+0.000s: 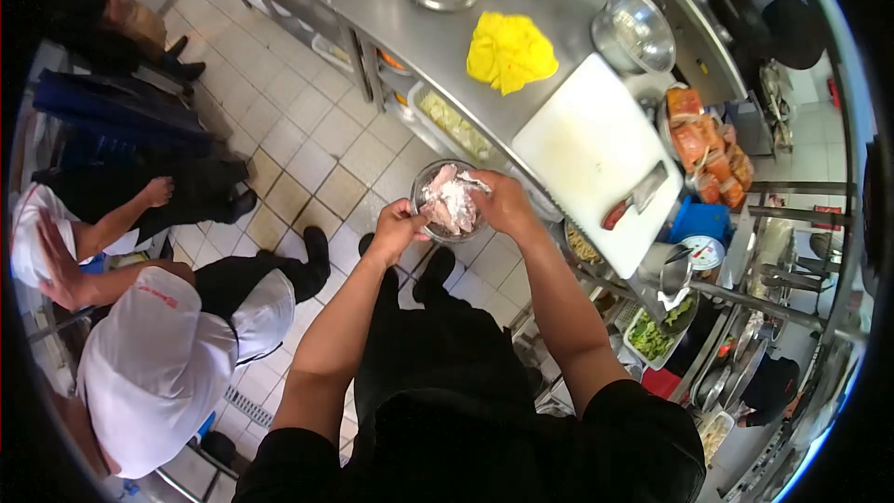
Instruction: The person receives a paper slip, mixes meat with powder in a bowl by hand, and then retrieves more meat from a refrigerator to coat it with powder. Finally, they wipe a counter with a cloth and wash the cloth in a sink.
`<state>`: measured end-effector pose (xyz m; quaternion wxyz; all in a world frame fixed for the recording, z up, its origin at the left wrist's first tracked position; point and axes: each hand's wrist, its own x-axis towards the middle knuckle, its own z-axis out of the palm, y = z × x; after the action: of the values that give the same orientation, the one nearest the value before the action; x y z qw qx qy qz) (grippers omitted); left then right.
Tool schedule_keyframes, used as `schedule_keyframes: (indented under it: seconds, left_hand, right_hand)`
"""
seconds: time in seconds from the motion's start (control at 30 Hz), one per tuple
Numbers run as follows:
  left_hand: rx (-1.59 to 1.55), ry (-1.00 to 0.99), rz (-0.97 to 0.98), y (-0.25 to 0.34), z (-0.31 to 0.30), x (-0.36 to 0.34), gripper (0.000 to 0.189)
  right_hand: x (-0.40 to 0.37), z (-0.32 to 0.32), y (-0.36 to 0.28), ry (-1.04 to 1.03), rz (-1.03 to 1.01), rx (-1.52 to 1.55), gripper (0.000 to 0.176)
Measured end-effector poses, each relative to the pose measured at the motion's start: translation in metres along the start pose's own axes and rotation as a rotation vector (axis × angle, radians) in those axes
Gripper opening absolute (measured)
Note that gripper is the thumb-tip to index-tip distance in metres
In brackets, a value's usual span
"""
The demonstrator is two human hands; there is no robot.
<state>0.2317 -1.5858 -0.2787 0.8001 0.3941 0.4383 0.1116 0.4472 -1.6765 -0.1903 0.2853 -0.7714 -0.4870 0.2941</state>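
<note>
A small metal bowl (430,234) is held in the air in front of my body, beside the counter's edge. In it lie pale pink pieces of raw meat (445,188), partly covered with white powder that looks like flour. My left hand (399,229) is closed on the bowl's near left rim, thumb at the top. From the right, my right hand (506,202) reaches over the rim, with its thumb and fingers closed around a powdered piece of the meat. The fingertips are partly hidden by powder and meat.
The steel counter (424,42) carries a yellow cloth (510,51), a white cutting board (596,154) with a knife (643,191), metal bowls (633,30) and orange-brown food chunks (710,144). Two people in white caps (149,354) are at the left. Tiled floor (321,168) lies below.
</note>
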Motion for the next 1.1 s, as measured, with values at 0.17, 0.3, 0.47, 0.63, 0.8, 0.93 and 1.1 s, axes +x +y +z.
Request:
schedule_keyframes:
  seconds: [0.17,0.3,0.47,0.63,0.8,0.93,1.1]
  left_hand:
    - [-0.049,-0.047,0.149,0.082,0.023,-0.045,0.016]
    - [-0.026,-0.03,0.234,0.13,0.036,-0.066,0.015]
    - [0.054,0.043,0.223,0.137,0.018,-0.061,0.016]
    - [0.074,0.079,0.223,0.155,0.009,-0.039,0.011]
    - [0.05,0.015,0.233,0.185,0.012,-0.041,0.02]
    - [0.08,-0.048,0.198,0.203,-0.004,-0.043,0.028]
    - [0.081,-0.154,0.244,0.218,-0.015,-0.043,0.023]
  right_hand:
    - [-0.012,-0.039,-0.098,-0.198,-0.147,-0.499,0.085]
    - [0.0,-0.027,-0.132,-0.162,-0.042,-0.595,0.085]
    - [0.016,-0.011,-0.117,0.023,-0.069,-0.347,0.063]
    - [0.026,-0.027,-0.14,0.273,-0.002,-0.281,0.052]
    - [0.038,-0.042,-0.162,0.108,-0.076,-0.334,0.073]
    - [0.054,-0.095,-0.198,-0.148,0.003,-0.298,0.086]
    - [0.065,-0.052,-0.183,-0.214,-0.184,-0.61,0.096]
